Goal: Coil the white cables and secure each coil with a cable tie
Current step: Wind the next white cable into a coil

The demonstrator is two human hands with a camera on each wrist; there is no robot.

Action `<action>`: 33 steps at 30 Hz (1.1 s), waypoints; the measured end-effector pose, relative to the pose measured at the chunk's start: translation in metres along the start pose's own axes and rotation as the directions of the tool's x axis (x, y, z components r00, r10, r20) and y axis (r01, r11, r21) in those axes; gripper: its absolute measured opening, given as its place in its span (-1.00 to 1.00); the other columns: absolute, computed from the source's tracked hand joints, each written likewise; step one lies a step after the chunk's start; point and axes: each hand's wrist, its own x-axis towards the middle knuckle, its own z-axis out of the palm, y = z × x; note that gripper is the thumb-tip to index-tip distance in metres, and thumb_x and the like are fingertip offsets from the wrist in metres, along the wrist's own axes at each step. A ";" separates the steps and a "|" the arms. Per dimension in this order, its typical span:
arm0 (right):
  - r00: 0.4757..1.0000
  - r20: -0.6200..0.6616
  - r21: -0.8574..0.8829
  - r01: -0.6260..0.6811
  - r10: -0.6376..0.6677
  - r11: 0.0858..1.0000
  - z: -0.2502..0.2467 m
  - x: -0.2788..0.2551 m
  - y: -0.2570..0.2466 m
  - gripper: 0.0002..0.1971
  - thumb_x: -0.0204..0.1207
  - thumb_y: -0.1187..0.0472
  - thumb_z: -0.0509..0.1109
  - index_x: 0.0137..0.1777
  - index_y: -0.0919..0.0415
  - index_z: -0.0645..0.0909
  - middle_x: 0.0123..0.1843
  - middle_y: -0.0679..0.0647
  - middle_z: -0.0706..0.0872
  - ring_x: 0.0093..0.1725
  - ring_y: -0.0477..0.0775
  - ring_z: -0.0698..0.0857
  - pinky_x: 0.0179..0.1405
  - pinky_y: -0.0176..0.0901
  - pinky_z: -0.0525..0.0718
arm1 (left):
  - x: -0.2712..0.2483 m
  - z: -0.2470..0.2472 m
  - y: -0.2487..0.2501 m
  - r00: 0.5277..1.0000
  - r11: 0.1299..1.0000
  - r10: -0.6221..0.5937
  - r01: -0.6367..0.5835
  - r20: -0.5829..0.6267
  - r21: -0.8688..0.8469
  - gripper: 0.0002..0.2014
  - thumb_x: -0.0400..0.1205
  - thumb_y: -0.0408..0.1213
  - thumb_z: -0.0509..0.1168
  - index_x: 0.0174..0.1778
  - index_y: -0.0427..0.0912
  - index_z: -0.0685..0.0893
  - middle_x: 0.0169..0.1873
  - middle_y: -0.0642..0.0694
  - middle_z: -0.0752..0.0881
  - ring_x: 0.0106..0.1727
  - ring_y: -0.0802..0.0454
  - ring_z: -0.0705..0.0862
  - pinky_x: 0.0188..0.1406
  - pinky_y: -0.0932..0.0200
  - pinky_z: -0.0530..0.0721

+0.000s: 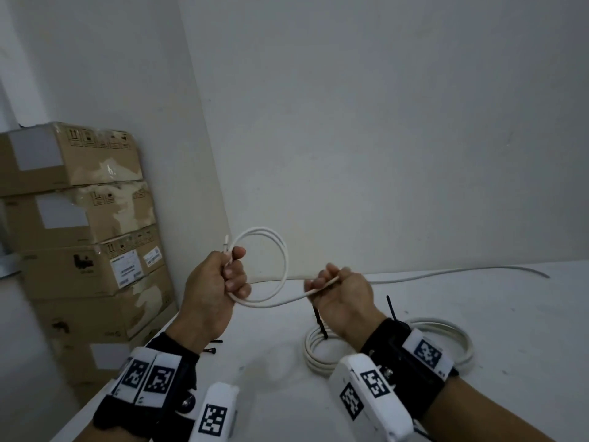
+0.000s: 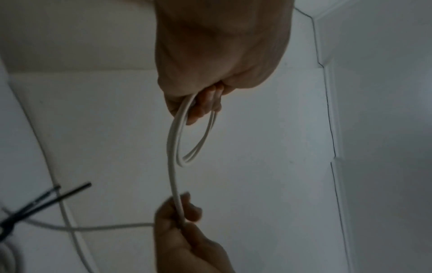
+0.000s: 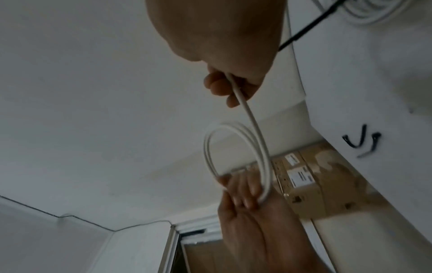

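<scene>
My left hand (image 1: 234, 275) grips a small coil of white cable (image 1: 280, 250) held up above the white table (image 1: 510, 330), with the cable's end sticking up past the thumb. The same coil (image 2: 177, 140) hangs from the fist in the left wrist view. From the coil the cable runs to my right hand (image 1: 328, 282), which pinches it (image 3: 243, 103); its loose tail (image 1: 462, 271) trails right across the table. A finished coil (image 1: 459, 342) lies under my right wrist, bound with black cable ties (image 1: 320, 323).
Several stacked cardboard boxes (image 1: 86, 234) stand against the wall left of the table. Loose black cable ties (image 3: 362, 142) lie near the table's left edge (image 1: 210, 349). White walls close in behind the table.
</scene>
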 end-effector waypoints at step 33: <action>0.849 0.466 -0.809 0.523 0.249 -0.268 -0.005 -0.003 -0.012 -0.86 0.67 0.13 0.19 -0.07 0.16 0.48 -0.25 0.00 0.50 -0.22 0.05 0.47 -0.20 -0.07 0.46 | -0.018 -0.001 -0.031 0.985 0.759 -0.161 0.083 0.063 0.646 -0.77 0.71 -0.27 0.06 -0.29 -0.14 0.35 -0.60 0.06 0.38 -0.58 0.15 0.19 -0.62 0.26 0.16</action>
